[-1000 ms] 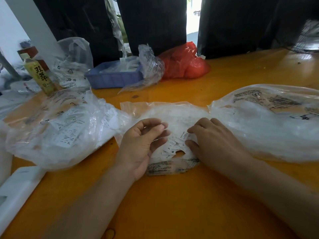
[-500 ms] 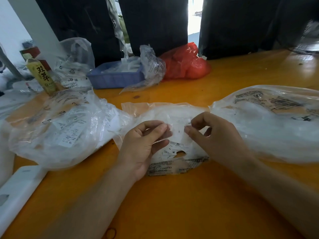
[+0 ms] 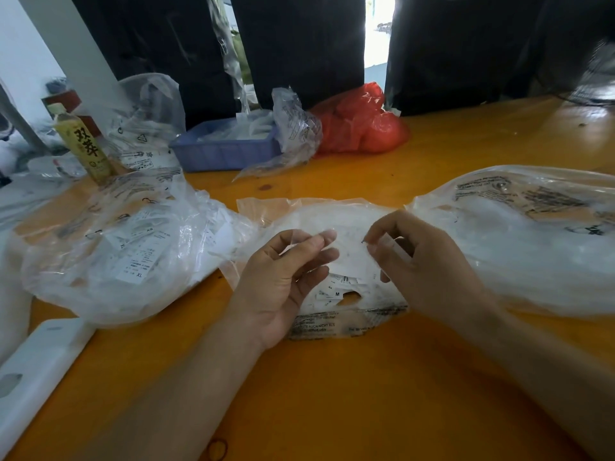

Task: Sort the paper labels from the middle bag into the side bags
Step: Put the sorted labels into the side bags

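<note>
Near you the bench point(image 3: 332, 394) lies bare. The left bag point(image 3: 109, 247) and right bag point(image 3: 532, 241) flank the middle bag point(image 3: 332, 221), touching it. Behind them runs an open strip, then a bottle point(image 3: 83, 144), tray point(image 3: 223, 151) and red bag point(image 3: 359, 124).

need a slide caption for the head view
Right hand pinches a paper label above the middle bag, left hand alongside.
</note>
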